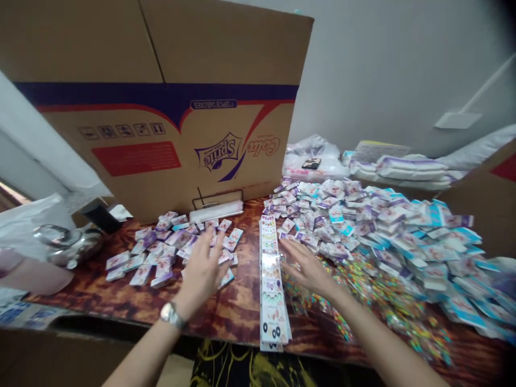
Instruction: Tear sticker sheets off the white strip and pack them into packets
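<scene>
Patterned cloth [237, 371] lies nearest, at six o'clock. Printed strips [273, 293], stacked, sit beyond it, also at six. Left hand [202, 269], seven o'clock: fingers spread, empty, over small boxes [163, 266]. Right hand [309, 270], five o'clock: fingers loosely open beside strips; contact unclear. Carton [161, 129] at eleven.

Carton print, upside down

Large carton [181, 188]: "Sprite" and "Cola" logos, both inverted. Label in blue band: "PCS" and "24BOXES" legible, leading figures unclear. Row of five handling symbols above red panel [137, 158]; panel's print too small. Small packs [435, 252], printed strips [271, 269], lower-left bag [34, 317]: lettering unreadable.
</scene>
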The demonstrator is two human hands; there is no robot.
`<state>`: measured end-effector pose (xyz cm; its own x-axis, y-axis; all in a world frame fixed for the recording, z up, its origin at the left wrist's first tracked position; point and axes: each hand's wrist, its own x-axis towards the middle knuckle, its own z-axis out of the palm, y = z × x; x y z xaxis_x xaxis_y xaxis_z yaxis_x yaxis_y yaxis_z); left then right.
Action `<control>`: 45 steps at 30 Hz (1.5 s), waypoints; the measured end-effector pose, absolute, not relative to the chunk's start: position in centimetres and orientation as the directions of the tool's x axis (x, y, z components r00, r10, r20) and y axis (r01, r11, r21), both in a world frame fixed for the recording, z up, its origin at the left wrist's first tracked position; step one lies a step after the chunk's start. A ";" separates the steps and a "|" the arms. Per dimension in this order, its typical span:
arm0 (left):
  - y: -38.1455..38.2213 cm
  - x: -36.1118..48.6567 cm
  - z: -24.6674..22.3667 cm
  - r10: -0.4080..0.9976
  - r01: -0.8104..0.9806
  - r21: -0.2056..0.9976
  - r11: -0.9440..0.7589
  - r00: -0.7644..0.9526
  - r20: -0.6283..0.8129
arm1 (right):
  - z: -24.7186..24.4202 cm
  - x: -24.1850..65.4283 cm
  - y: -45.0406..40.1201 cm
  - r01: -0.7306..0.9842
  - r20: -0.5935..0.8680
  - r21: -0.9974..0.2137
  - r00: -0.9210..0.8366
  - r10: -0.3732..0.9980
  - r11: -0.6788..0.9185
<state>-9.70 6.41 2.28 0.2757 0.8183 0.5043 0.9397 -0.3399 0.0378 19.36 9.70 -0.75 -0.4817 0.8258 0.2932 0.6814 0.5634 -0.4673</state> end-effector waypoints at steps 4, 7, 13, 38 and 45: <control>1.3 -3.6 -1.5 0.768 0.769 0.134 -0.625 0.575 0.283 | -2.1 19.9 11.7 0.712 -0.012 -0.363 -0.648 0.761 0.601; -0.6 -1.1 -3.3 0.760 0.743 0.166 -0.648 0.617 0.203 | -2.7 18.9 12.5 0.725 -0.078 -0.335 -0.658 0.749 0.602; -0.1 -0.8 -3.8 0.791 0.762 0.217 -0.610 0.602 0.110 | -3.5 17.6 12.7 0.741 -0.109 -0.297 -0.652 0.750 0.602; -0.4 -0.7 -1.3 0.905 0.553 0.771 -0.317 0.419 0.072 | -2.1 17.6 12.0 0.758 0.237 -0.172 -0.588 0.773 0.629; 1.2 -0.6 3.2 0.832 -0.554 0.622 0.553 0.414 -0.370 | 6.6 17.9 4.9 0.438 0.486 -0.235 -0.720 0.495 0.868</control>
